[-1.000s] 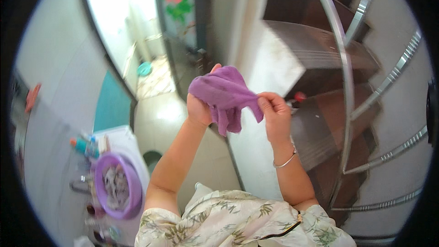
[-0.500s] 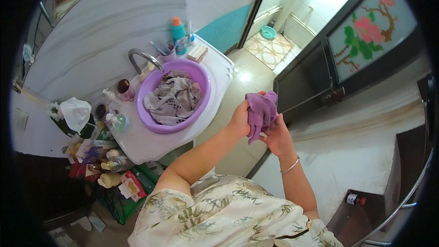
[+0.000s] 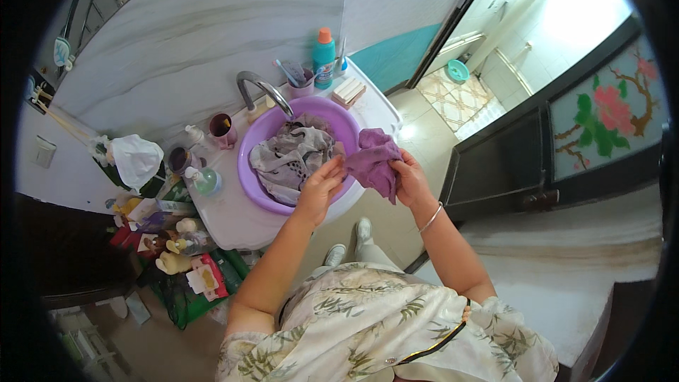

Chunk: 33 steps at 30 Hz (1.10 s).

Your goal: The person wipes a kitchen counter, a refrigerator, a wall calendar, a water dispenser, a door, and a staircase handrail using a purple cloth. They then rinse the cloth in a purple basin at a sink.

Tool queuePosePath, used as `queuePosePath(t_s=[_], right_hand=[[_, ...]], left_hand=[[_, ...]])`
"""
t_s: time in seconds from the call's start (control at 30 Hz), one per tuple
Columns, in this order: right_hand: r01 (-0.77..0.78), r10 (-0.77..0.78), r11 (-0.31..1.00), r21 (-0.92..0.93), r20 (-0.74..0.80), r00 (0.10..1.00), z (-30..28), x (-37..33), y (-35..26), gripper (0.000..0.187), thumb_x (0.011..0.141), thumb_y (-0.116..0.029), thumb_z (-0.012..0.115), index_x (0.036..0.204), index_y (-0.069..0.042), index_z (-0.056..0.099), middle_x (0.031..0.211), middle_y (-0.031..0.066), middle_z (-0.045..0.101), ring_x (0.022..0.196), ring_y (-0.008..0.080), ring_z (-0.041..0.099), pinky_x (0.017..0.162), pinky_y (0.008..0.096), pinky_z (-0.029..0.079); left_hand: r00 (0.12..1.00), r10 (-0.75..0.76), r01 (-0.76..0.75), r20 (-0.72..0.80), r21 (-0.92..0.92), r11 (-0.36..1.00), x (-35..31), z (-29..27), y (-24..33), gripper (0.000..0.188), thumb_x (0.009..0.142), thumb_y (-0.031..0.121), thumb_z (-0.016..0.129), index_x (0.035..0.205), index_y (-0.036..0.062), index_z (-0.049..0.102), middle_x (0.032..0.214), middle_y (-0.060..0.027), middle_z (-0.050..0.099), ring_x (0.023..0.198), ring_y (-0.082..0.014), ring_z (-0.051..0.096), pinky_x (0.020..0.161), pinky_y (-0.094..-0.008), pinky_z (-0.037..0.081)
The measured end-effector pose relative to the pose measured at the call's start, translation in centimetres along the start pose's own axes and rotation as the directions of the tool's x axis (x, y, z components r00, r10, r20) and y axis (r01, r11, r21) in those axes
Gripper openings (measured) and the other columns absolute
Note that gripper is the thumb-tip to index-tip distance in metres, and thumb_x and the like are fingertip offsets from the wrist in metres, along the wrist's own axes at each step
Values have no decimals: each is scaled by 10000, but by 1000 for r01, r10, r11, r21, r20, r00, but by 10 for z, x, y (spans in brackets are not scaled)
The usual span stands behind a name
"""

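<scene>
A small purple cloth is stretched between my hands, in front of the basin's right rim. My right hand is closed on its right side, thumb on top, with a bangle at the wrist. My left hand pinches the cloth's left end, over the near right edge of the purple basin. Part of its grip is hidden by the fingers. Inside the basin lies a heap of wet grey patterned fabric, under the curved faucet.
On the white counter stand a teal bottle with an orange cap, a toothbrush cup, a soap box and a pump bottle. Several packages crowd the floor at left. A dark door stands at right.
Both hands have come left toward the basin with the purple cloth. The cloth, bunched before, now spreads between them, and the view has shifted.
</scene>
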State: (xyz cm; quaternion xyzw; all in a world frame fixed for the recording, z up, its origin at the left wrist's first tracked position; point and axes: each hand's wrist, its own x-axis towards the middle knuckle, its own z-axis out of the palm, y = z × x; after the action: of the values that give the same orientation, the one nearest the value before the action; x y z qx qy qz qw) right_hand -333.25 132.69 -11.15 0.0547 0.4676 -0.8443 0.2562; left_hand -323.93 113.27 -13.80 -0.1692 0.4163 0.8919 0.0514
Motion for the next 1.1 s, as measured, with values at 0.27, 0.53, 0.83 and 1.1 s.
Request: queuePosePath(t_s=[0.27, 0.53, 0.83, 1.1], right_hand=[[-196, 196, 981, -2, -6, 981, -49, 109, 14, 296, 863, 29, 438, 1143, -2, 528, 1055, 145, 621, 921, 248, 642, 832, 372, 559], [-280, 255, 957, 78, 235, 938, -49, 209, 4, 312, 894, -27, 393, 1182, 14, 506, 1129, 154, 594, 997, 243, 615, 887, 362, 518], [-390, 364, 921, -10, 383, 849, -38, 230, 18, 371, 899, -78, 409, 1253, 15, 463, 1188, 160, 570, 1061, 267, 586, 930, 385, 490], [-466, 453, 883, -58, 362, 815, -40, 185, 17, 423, 891, -180, 467, 1264, 18, 461, 1189, 172, 579, 1073, 286, 586, 951, 408, 477]], left_hand=[[767, 308, -207, -563, 237, 949, 8, -81, 9, 403, 905, 94, 551, 1300, 33, 496, 1311, -104, 528, 1186, -194, 506, 951, -311, 397], [171, 630, 266, -758, 651, 711, -3, -192, -45, 675, 749, 149, 731, 1321, -18, 412, 1216, -172, 556, 1120, -290, 538, 974, -368, 412], [513, -8, -61, -858, -46, 997, -22, -138, -40, 578, 745, 85, 663, 1279, 118, 445, 1097, -79, 587, 972, -233, 589, 726, -385, 533], [382, 271, -225, -884, 196, 955, -110, -136, -46, 594, 689, -2, 619, 1262, 18, 462, 1102, -99, 587, 987, -230, 576, 854, -363, 480]])
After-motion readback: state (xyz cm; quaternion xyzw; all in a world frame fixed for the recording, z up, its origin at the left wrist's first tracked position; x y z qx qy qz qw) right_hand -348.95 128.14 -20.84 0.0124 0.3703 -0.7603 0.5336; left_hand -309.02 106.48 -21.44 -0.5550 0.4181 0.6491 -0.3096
